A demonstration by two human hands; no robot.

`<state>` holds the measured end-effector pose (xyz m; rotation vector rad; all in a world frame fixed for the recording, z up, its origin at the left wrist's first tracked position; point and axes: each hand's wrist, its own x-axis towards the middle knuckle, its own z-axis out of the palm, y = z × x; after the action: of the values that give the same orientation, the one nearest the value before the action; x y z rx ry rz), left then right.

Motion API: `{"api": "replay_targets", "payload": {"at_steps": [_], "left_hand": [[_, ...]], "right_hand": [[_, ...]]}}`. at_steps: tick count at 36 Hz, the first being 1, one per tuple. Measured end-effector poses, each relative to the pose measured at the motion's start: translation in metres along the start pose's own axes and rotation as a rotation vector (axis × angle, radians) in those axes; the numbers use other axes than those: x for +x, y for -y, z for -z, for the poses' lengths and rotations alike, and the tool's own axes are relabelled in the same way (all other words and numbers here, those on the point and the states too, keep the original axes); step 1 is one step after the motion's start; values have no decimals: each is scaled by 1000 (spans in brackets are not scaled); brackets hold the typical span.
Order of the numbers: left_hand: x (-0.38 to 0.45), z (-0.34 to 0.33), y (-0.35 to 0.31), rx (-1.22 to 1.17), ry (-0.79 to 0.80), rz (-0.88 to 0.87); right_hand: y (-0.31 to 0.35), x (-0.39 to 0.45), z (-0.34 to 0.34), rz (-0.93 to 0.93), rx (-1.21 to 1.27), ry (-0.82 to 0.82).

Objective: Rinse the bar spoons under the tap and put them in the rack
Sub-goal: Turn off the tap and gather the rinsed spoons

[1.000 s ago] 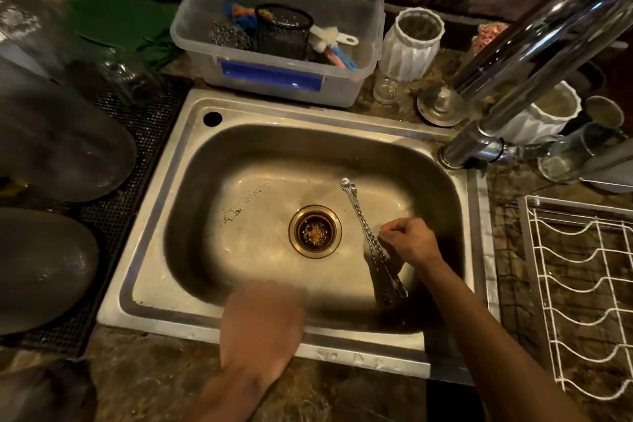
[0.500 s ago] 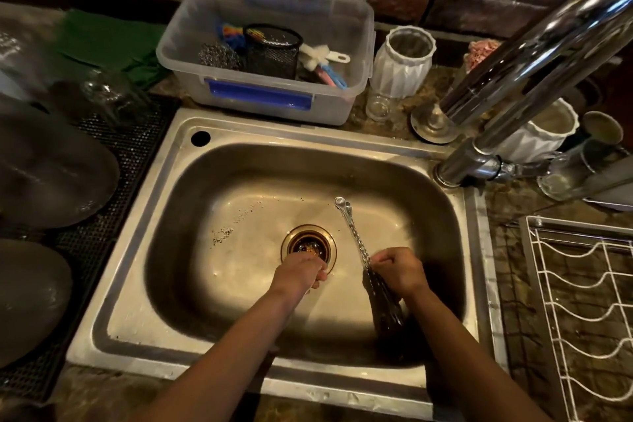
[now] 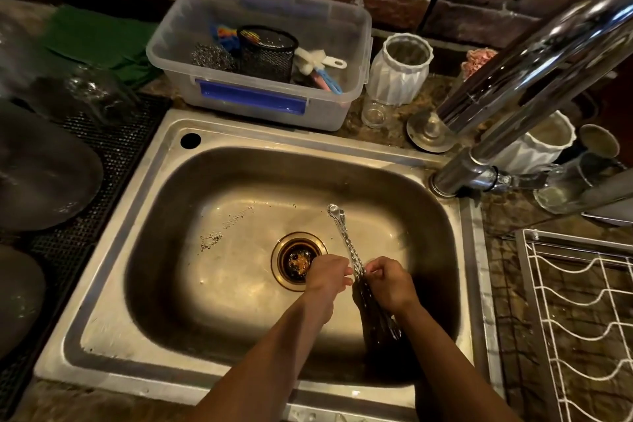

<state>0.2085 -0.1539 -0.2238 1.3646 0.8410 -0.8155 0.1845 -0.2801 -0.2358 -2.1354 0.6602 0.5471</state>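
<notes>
Bar spoons are down inside the sink, a small bunch of twisted metal stems held together just right of the drain, bowl ends pointing to the far side and the handle ends lost in shadow near the person.

Biggest thing here is the steel sink, sitting in a stone desk under a brick wall. The drain has some orange gunk in it and there are dark crumbs on the basin floor to its left. A fat chrome tap rises from the far right corner of the sink and arches toward the camera, can't see any water coming out.

On the far side there's a clear plastic tub with a black mesh cup, a steel scourer and brushes inside. A white wire rack sits on the right, well apart from the spoons. Two white ribbed vases stand on the far right, one beside the tub.

Right hand has its fingers curled round the bunch, gripping it mid stem. Left hand is right up against the stems from the left, fingers bent with the tips at the metal, but I can't tell if it's really pinching or just touching.
</notes>
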Motion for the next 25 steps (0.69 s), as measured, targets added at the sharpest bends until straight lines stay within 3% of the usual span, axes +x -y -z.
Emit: {"api": "replay_targets", "payload": {"at_steps": [7, 15, 20, 25], "left_hand": [[6, -1, -4, 41, 19, 20], [9, -5, -4, 55, -2, -109], [0, -2, -16, -48, 39, -66], [-3, 4, -31, -189, -30, -29]], "right_hand": [[-5, 0, 1, 54, -5, 7], [-6, -9, 2, 53, 23, 14], [2, -20, 8, 74, 99, 40], [12, -34, 14, 76, 170, 65]]}}
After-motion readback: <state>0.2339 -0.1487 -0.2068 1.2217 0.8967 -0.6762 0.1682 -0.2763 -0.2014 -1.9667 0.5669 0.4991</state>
